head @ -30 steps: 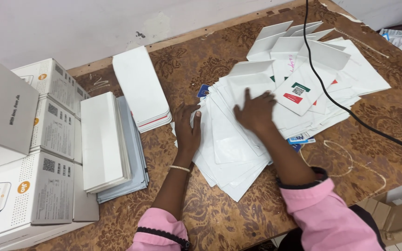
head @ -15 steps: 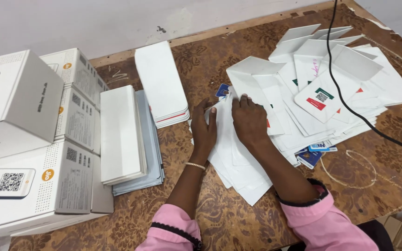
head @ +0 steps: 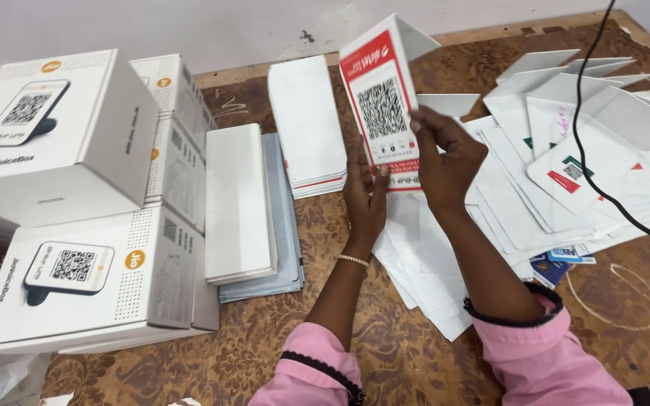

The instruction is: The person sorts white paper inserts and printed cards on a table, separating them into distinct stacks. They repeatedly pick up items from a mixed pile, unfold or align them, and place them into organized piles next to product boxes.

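Both my hands hold up one folded white card with a red border and a square code pattern on its face. My left hand grips its lower left edge. My right hand pinches its right edge, with the card's back flap sticking out at the top right. Below my hands lies a spread of flat white cards on the brown patterned table.
Stacked white boxes fill the left side. Two neat piles of white cards lie beside them. A loose heap of cards covers the right, crossed by a black cable. Small blue cards lie near my right sleeve.
Both hands were pressing flat on the card spread; now they have lifted one red-bordered card up off the pile and hold it upright facing me.
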